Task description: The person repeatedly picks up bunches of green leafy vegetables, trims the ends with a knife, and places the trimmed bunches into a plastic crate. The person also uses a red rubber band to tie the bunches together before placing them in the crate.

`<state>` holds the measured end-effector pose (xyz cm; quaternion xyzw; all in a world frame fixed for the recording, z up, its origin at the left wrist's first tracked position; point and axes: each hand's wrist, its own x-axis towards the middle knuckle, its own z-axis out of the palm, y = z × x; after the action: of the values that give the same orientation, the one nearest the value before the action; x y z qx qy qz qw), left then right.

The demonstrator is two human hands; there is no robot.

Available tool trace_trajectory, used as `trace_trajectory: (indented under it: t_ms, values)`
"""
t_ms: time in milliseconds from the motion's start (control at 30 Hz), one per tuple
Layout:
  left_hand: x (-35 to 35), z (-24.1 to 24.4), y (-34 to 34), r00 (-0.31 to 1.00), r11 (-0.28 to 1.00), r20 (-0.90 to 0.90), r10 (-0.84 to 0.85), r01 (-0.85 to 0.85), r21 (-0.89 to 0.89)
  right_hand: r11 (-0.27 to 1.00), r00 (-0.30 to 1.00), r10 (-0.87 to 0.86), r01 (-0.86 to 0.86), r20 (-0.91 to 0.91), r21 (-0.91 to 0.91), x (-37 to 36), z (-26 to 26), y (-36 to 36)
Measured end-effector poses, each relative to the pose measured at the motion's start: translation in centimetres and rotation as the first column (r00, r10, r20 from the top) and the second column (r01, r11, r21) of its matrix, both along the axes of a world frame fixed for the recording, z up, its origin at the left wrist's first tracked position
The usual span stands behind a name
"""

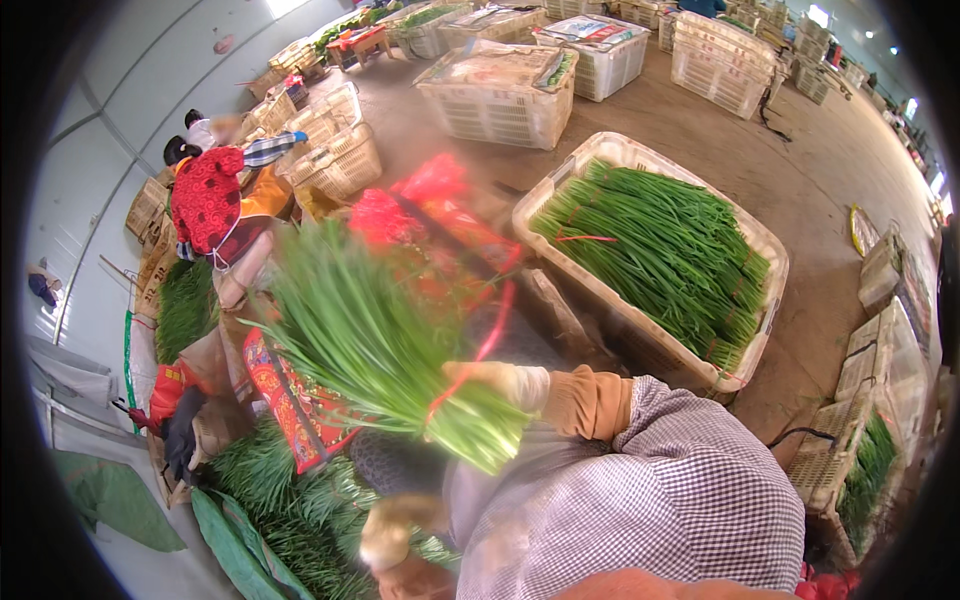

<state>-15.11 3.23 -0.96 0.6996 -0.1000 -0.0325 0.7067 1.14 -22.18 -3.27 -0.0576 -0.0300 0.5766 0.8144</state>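
My right hand [499, 382], in a pale glove with a brown cuff, grips a bunch of long green stalks [375, 337] that look like garlic chives. Their pale cut ends point down to the right, and the blurred tips fan out to the upper left. A pink-red band [454, 386] crosses the bunch near its pale ends. Lower left, my left hand [390, 529] is gloved and blurred beside a heap of loose green stalks [300, 495]; its fingers are unclear. A red patterned cloth [289, 401] lies partly hidden behind the bunch.
A plastic crate [637, 330] to the right holds banded green bunches [660, 247]. Red plastic bags [427, 202] lie beyond my lap. At the left a person in red [217, 195] sits by more crates [337, 161]. Lidded crates [499, 105] stand farther off.
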Motion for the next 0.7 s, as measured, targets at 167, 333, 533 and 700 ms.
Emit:
trace_trajectory:
  t_ms: [167,333,533,700]
  values:
    - [8.7,-3.8,-4.2,0.959,0.984,0.240,0.150,-0.120,-0.132,0.985,0.751,-0.143,0.175,0.645,0.014,0.6,-1.5,0.7]
    - [11.6,-3.5,-4.3,0.976,0.618,-0.090,0.201,-0.197,-0.761,0.796,0.405,0.198,0.465,0.893,-0.387,1.8,-4.8,1.4]
    - [11.9,-6.3,-5.0,0.850,0.804,-0.213,0.482,-0.526,-0.278,0.674,0.320,-0.220,0.733,0.922,-0.094,4.8,5.0,4.5]
    - [11.8,-1.3,-6.0,0.834,0.692,-0.213,0.509,-0.544,-0.475,0.536,0.365,-0.289,0.828,0.885,-0.167,9.5,4.1,6.0]
